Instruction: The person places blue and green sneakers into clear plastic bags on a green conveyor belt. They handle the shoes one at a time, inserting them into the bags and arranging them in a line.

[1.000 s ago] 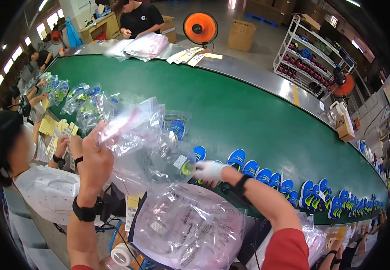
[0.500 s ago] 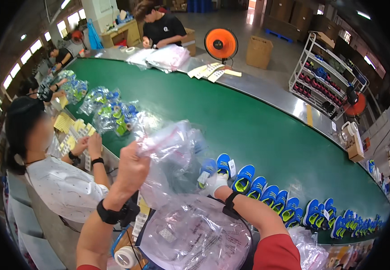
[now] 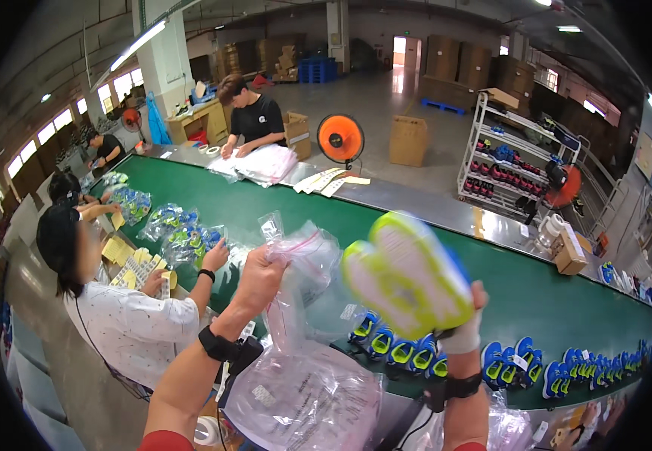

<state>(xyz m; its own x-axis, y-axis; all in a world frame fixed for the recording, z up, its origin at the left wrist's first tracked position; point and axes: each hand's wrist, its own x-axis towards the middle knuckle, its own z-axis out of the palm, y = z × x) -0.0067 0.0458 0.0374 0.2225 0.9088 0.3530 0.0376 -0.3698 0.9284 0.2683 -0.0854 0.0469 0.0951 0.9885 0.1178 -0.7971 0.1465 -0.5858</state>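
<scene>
My left hand (image 3: 260,279) is closed on the top edge of a clear plastic bag (image 3: 311,255) with a pink strip, which hangs crumpled over the green belt. In my right hand (image 3: 467,331), partly covered by a white glove, a pair of blue and lime sneakers (image 3: 409,278) is raised beside the bag. Their pale soles face me, blurred by motion, and most of my right fingers are hidden behind them. Below my hands lies a stack of clear plastic bags (image 3: 303,395). A row of blue sneakers (image 3: 405,349) stands along the near belt edge.
The green conveyor belt (image 3: 266,207) crosses the scene. Bagged sneakers (image 3: 191,233) lie on its left part. At my left a person in a white shirt (image 3: 134,323) reaches toward them beside yellow sheets. An orange fan (image 3: 340,140) and a shoe rack (image 3: 503,154) stand beyond.
My right hand has lifted a pair of sneakers off the belt and turned the soles toward me. The left hand still grips the bag. My view has tilted up.
</scene>
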